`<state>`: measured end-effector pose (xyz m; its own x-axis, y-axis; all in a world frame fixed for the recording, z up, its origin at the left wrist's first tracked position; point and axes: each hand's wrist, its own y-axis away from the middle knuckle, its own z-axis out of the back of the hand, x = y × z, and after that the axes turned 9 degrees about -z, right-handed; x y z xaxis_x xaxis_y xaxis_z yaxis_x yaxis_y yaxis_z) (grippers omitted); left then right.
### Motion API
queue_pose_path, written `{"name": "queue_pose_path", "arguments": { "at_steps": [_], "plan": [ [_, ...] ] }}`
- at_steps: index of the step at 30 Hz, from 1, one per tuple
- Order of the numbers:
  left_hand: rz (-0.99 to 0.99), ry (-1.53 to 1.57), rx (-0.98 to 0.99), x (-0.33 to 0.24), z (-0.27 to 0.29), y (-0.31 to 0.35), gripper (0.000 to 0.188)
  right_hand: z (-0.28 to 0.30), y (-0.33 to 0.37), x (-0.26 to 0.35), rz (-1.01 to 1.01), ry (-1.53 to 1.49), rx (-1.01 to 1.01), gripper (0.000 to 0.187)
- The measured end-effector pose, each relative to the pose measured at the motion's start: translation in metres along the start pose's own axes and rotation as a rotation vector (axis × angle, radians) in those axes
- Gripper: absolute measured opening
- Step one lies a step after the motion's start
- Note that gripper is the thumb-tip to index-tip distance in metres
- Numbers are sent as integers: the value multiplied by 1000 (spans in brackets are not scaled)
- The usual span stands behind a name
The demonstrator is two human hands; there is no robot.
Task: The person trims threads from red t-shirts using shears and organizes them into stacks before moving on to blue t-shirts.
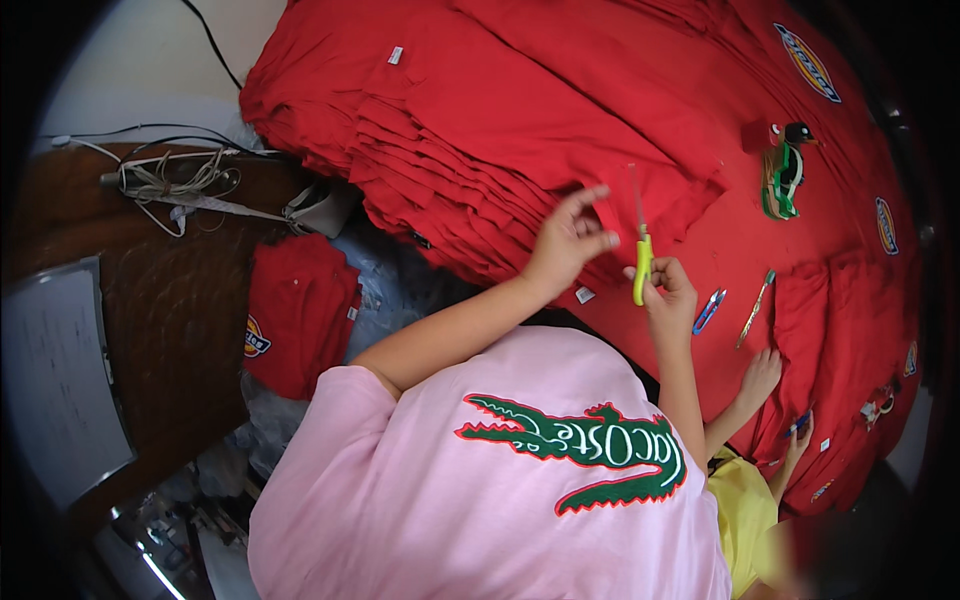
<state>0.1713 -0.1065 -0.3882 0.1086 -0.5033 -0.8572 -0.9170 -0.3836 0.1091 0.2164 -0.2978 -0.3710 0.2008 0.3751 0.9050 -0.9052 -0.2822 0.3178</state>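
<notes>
My right hand (668, 292) is closed around the yellow-green handle of scissors (643, 262). Their thin metal blades point away from me, over red cloth. My left hand (570, 242) is just left of them, its thumb and fingers apart, above the edge of a red garment (520, 110). No object shows between those fingers; whether they touch the cloth I cannot tell. The garment lies on top of a thick, layered stack of red garments (430, 190). A small white label (585, 295) shows by the stack's near edge.
Blue thread snips (709, 312) and a slim toothbrush-like tool (756, 308) lie to the right, with a green and black item (782, 180) beyond. A co-worker's hand (765, 375) rests beside more red garments (840, 350). Folded red cloth (300, 315) and tangled cables (190, 180) are at left.
</notes>
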Motion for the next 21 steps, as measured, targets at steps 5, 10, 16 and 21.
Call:
{"name": "queue_pose_path", "arguments": {
  "at_steps": [5,10,16,21],
  "plan": [
    [275,-139,192,25,26,29,56,15,-18,-16,-129,-269,-86,14],
    [1,-121,-57,24,50,21,38,24,-28,-9,-174,-338,-96,15],
    [-89,-169,-207,4,52,-7,44,6,-41,12,-160,-243,15,15],
    [-195,-336,-194,13,53,-28,50,-7,-44,3,-6,86,112,10]
  ]
}}
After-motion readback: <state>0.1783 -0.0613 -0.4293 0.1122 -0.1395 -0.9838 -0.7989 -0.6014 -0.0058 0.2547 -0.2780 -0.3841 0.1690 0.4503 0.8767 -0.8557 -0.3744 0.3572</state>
